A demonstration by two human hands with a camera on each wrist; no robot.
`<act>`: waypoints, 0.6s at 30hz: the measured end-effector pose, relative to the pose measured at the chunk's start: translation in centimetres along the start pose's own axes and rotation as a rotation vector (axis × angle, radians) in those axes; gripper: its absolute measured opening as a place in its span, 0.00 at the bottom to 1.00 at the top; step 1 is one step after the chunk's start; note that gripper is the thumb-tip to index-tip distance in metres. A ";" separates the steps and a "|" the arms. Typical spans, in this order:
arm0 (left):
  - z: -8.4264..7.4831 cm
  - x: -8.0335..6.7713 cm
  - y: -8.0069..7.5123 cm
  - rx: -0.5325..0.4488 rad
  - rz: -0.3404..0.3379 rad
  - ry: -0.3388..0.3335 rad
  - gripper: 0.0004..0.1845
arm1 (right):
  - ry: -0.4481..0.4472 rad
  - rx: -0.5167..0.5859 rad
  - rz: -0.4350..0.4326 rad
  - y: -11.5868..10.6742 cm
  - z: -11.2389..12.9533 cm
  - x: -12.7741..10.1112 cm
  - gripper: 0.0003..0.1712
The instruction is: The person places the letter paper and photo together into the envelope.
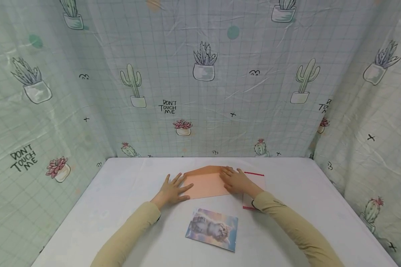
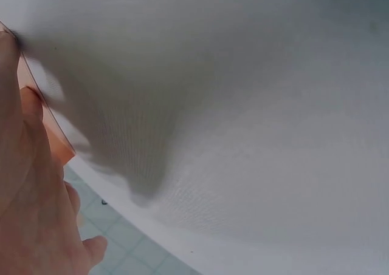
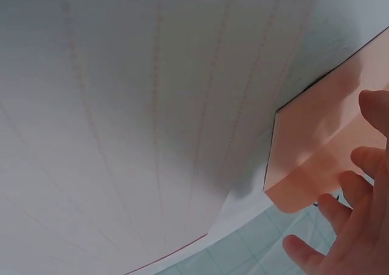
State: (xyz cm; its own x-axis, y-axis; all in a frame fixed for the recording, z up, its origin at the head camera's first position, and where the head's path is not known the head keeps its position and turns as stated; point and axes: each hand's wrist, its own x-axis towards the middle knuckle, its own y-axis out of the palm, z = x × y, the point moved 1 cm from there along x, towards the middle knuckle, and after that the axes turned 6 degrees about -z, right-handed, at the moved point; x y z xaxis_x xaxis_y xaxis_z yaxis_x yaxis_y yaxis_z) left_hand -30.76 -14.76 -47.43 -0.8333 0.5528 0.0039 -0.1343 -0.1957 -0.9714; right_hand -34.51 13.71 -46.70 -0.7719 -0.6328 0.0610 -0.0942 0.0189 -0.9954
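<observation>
A peach-orange envelope point(image 1: 204, 187) lies on the table with its darker flap point(image 1: 208, 170) raised along the far side. My left hand point(image 1: 171, 191) has its fingers spread, the tips on the envelope's left end. Over the right end is my right hand point(image 1: 234, 180), fingers extended towards the flap. In the right wrist view the fingers point(image 3: 369, 159) overlap the envelope point(image 3: 310, 147) and its folded flap. In the left wrist view the left hand point(image 2: 36, 184) covers most of the envelope's edge. Nearer to me lies a card with a kitten picture point(image 1: 212, 229).
A lined white sheet with red end bands point(image 1: 254, 183) lies at the envelope's right, partly beneath my right wrist. The white table point(image 1: 130, 189) is enclosed by a curtain with cactus prints point(image 1: 204, 100) at the back and sides.
</observation>
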 end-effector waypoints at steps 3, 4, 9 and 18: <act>0.0 0.0 0.0 -0.016 0.007 -0.004 0.31 | 0.020 0.013 0.033 0.2 0.0 0.3 0.29; 0.0 0.0 0.0 -0.022 0.011 -0.006 0.31 | 0.028 0.017 0.041 0.3 0.0 0.4 0.29; 0.0 -0.1 -0.2 -0.047 0.032 -0.012 0.31 | 0.048 0.024 0.065 0.5 -0.2 0.9 0.30; 0.0 -0.1 0.0 -0.089 0.031 -0.024 0.32 | 0.060 0.071 0.075 0.5 -0.1 1.3 0.31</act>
State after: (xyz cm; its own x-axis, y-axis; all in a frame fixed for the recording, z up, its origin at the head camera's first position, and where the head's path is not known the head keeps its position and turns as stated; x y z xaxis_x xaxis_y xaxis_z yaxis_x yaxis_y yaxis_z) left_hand -30.66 -14.88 -47.41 -0.8490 0.5279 -0.0223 -0.0604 -0.1390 -0.9884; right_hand -35.64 13.00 -47.10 -0.8118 -0.5839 -0.0115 0.0081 0.0085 -0.9999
